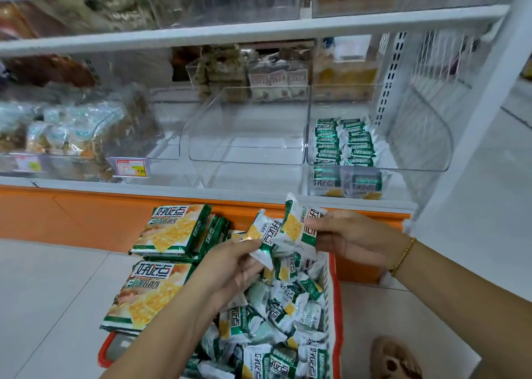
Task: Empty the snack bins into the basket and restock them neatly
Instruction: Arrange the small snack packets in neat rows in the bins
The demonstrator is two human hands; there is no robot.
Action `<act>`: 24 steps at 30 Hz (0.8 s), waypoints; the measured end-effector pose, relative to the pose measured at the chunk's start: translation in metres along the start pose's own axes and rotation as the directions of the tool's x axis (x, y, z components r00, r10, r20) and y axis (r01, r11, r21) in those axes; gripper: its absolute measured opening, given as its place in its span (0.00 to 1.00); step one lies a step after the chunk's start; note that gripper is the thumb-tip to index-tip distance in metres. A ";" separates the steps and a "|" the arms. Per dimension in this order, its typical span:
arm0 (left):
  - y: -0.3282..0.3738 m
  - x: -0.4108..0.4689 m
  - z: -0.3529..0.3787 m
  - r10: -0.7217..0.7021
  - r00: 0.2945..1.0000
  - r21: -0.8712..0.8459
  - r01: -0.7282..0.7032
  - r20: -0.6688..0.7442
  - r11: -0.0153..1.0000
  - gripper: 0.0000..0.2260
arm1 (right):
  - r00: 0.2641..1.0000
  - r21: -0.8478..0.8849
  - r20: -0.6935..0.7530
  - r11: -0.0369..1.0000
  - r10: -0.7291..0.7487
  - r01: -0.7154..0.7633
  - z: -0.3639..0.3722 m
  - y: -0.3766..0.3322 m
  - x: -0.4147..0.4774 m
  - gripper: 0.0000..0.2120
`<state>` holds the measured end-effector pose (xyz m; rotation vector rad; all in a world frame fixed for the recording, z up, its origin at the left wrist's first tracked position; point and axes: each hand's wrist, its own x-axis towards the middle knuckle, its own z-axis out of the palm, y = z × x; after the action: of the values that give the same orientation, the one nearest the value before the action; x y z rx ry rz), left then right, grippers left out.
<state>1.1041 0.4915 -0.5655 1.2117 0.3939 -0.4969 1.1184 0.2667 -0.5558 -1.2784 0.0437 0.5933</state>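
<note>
**Cracker restock, both hands full**

I'm crouched in front of the bottom shelf (201, 190). My left hand (230, 266) has its fingers (244, 244) pinched on one small cracker packet (263, 236), held just over the basket (335, 306). My right hand (354, 240) grips another green-and-white packet (298, 224) upright between thumb and fingers. There might be a second one tucked behind it, can't really tell. The two packets are nearly touching in the middle.

The basket's on the floor right below my hands, with a heap of loose packets (282, 321) piled in it any old way. Two big multipacks (169, 230) of the same crackers lie flat along its left side, one in front of the other.

Up on the shelf, the clear right bin (417, 148) has tidy rows of packets (344, 142) standing on edge along its left half. The clear middle bin (244, 137) sits right beside it, and a price tag (131, 167) hangs further left.
</note>
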 end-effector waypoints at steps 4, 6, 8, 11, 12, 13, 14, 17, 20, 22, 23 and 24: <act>0.010 0.001 0.015 0.074 0.991 0.018 -0.076 0.109 0.997 0.13 | 0.999 0.045 -0.023 0.998 -0.045 0.046 0.006 -0.005 0.001 0.10; 0.015 0.001 0.025 0.094 0.984 0.021 -0.098 0.148 0.995 0.10 | 0.996 0.015 -0.042 0.997 -0.080 0.081 0.007 -0.011 0.001 0.12; 0.021 0.003 0.036 0.107 0.984 -0.025 -0.104 0.145 0.994 0.08 | 0.991 -0.039 -0.074 0.994 -0.109 0.106 0.007 -0.021 0.000 0.20; 0.032 0.006 0.050 0.112 0.979 -0.074 -0.100 0.169 0.992 0.12 | 0.971 -0.246 -0.142 0.957 -0.192 0.153 0.004 -0.039 -0.005 0.24; 0.036 0.007 0.055 0.124 0.973 -0.017 -0.123 0.197 0.992 0.14 | 0.957 -0.314 -0.173 0.934 -0.232 0.170 0.004 -0.045 -0.006 0.24; 0.039 0.008 0.061 0.146 0.962 0.043 -0.160 0.230 0.986 0.14 | 0.940 -0.359 -0.209 0.915 -0.271 0.184 0.004 -0.050 -0.008 0.26; 0.041 0.009 0.067 0.173 0.950 0.087 -0.201 0.259 0.976 0.14 | 0.918 -0.388 -0.253 0.902 -0.304 0.192 0.002 -0.053 -0.008 0.28; 0.050 0.012 0.086 0.251 0.924 0.121 -0.295 0.290 0.948 0.15 | 0.866 -0.465 -0.356 0.870 -0.351 0.161 -0.001 -0.062 -0.011 0.33; 0.058 0.016 0.106 0.337 0.887 0.190 -0.407 0.316 0.893 0.13 | 0.924 -0.423 -0.249 0.891 -0.290 0.165 -0.007 -0.069 -0.015 0.32; 0.065 0.019 0.116 0.406 0.851 0.234 -0.492 0.333 0.839 0.12 | 0.933 -0.303 -0.186 0.922 -0.306 0.242 -0.010 -0.074 -0.016 0.26; 0.069 0.022 0.121 0.431 0.834 0.254 -0.525 0.346 0.812 0.13 | 0.928 -0.266 -0.187 0.926 -0.322 0.268 -0.011 -0.078 -0.016 0.24; 0.073 0.024 0.125 0.453 0.817 0.278 -0.556 0.358 0.783 0.16 | 0.920 -0.251 -0.209 0.927 -0.333 0.279 -0.016 -0.083 -0.015 0.23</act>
<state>1.1684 0.3886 -0.4828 1.5261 -0.2901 -0.2583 1.1462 0.2328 -0.4824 -1.5306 -0.0163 0.1657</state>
